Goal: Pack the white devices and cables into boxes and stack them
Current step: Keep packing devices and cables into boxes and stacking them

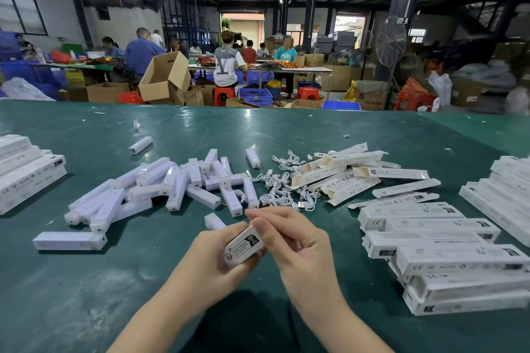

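Note:
Both hands hold one white printed box (243, 246) end-on above the green table (86, 295). My left hand (213, 261) grips the box body from below. My right hand (289, 241) pinches its upper end with thumb and fingers at the flap. Several bare white devices (172, 186) lie in a loose heap ahead and to the left. White coiled cables (282, 189) sit in a tangle ahead of my hands. Flat unfilled boxes (352, 172) are scattered at centre right. Closed boxes are stacked at the right (447, 255).
More stacked boxes stand at the left edge (25, 172) and far right edge (504, 195). One device (68, 240) lies alone at the near left. Beyond the table's far edge, people sit at other benches among cardboard cartons, blue crates and red stools.

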